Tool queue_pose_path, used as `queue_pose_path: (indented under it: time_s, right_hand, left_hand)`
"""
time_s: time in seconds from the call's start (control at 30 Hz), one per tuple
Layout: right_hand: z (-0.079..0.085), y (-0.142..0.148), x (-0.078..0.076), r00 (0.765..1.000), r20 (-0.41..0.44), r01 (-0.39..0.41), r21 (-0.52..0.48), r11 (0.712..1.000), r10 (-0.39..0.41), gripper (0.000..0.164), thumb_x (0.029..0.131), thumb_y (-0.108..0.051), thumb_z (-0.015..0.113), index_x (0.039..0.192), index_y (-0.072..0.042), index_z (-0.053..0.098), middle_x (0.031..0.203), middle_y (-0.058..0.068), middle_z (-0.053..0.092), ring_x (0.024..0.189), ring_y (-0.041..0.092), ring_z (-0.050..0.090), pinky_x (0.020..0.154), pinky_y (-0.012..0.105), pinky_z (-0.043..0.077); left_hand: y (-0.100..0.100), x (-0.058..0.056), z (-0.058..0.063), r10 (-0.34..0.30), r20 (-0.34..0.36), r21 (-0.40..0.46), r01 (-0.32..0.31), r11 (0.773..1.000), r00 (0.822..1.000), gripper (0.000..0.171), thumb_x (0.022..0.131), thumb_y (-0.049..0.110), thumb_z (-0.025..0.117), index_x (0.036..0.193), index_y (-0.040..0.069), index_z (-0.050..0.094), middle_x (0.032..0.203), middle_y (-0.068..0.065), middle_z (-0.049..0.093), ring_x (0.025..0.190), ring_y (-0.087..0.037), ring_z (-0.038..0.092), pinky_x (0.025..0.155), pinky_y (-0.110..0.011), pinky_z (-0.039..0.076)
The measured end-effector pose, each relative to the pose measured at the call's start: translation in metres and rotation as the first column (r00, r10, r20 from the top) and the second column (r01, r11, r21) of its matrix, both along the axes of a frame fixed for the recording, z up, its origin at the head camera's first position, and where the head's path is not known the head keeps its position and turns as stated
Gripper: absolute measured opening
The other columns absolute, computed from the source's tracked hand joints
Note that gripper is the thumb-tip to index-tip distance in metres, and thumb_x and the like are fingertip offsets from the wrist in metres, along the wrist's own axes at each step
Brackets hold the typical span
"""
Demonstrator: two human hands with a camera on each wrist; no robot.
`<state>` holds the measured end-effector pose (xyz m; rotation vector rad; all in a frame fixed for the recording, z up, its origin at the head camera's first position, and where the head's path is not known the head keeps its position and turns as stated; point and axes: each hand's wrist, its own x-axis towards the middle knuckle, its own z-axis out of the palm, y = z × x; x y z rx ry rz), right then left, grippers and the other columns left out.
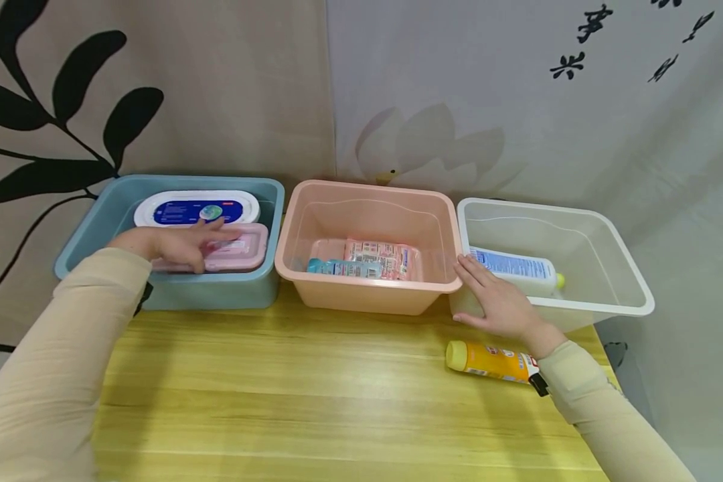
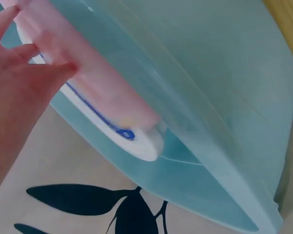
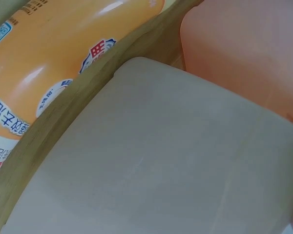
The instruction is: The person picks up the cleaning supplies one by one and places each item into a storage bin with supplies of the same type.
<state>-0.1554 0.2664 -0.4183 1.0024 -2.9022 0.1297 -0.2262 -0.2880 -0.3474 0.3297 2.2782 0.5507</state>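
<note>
My left hand [image 1: 177,246] reaches into the blue bin [image 1: 211,294], its spread fingers resting on a pink pack of wipes [image 1: 250,248]. Behind that pack lies a white wipes pack [image 1: 150,211] with a dark blue label. In the left wrist view the fingers touch the blurred pink pack [image 2: 102,83], which overlaps the white one [image 2: 146,146]. My right hand [image 1: 503,304] lies with extended fingers at the near left rim of the cream bin [image 1: 602,308], beside the peach bin [image 1: 361,294]. A white bottle with a blue label [image 1: 512,268] lies inside the cream bin.
An orange bottle with a yellow cap [image 1: 494,361] lies on the wooden table [image 1: 337,395], close to my right wrist. The peach bin contains a light blue bottle [image 1: 343,268] and a pink printed packet [image 1: 391,258]. A curtain [image 1: 247,87] hangs behind the bins.
</note>
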Motion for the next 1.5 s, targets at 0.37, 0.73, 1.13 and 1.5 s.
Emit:
queue_pose_path:
  time_s: [0.37,0.73,1.13,1.5]
  right_hand:
    - [0.001,-0.001,0.001,1.0,0.005,0.0,-0.003,1.0,0.0,0.09,0.081,-0.052,0.063,0.148,-0.006,0.024,0.155,0.014,0.022,0.142,0.032,0.023,0.101,0.047,0.042]
    - [-0.001,0.0,0.001,1.0,-0.016,-0.002,-0.003,1.0,0.002,0.09,0.081,-0.053,0.063,0.148,-0.006,0.024,0.155,0.013,0.022,0.142,0.031,0.024,0.101,0.047,0.042]
    - [0.001,-0.001,0.002,1.0,-0.017,-0.006,-0.006,1.0,0.006,0.09,0.082,-0.055,0.061,0.147,-0.005,0.026,0.155,0.014,0.023,0.141,0.032,0.025,0.102,0.046,0.041]
    - [0.001,0.0,0.002,1.0,-0.014,-0.008,-0.009,1.0,0.008,0.089,0.081,-0.053,0.062,0.147,-0.004,0.027,0.155,0.014,0.023,0.141,0.032,0.025,0.105,0.047,0.038]
  left_hand:
    - [-0.005,0.004,-0.004,0.082,0.055,0.016,-0.083,0.996,0.995,0.078,0.083,0.024,0.054,0.15,0.011,0.017,0.153,-0.025,-0.015,0.135,-0.055,-0.012,0.098,-0.078,0.004]
    - [0.015,0.008,-0.001,0.11,-0.15,0.027,-0.107,0.994,0.983,0.067,0.094,0.043,0.043,0.149,0.011,0.022,0.155,-0.025,-0.002,0.138,-0.051,-0.011,0.101,-0.075,-0.004]
    - [0.054,0.013,-0.001,0.126,-0.385,0.055,-0.114,0.992,0.914,0.078,0.093,0.059,0.037,0.151,0.014,0.013,0.157,-0.02,0.002,0.141,-0.046,-0.014,0.103,-0.071,-0.013]
    - [0.086,0.029,-0.004,0.048,-0.577,-0.006,-0.063,0.998,0.815,0.079,0.092,0.058,0.042,0.151,0.013,0.015,0.156,-0.023,0.008,0.14,-0.05,-0.007,0.102,-0.073,-0.011]
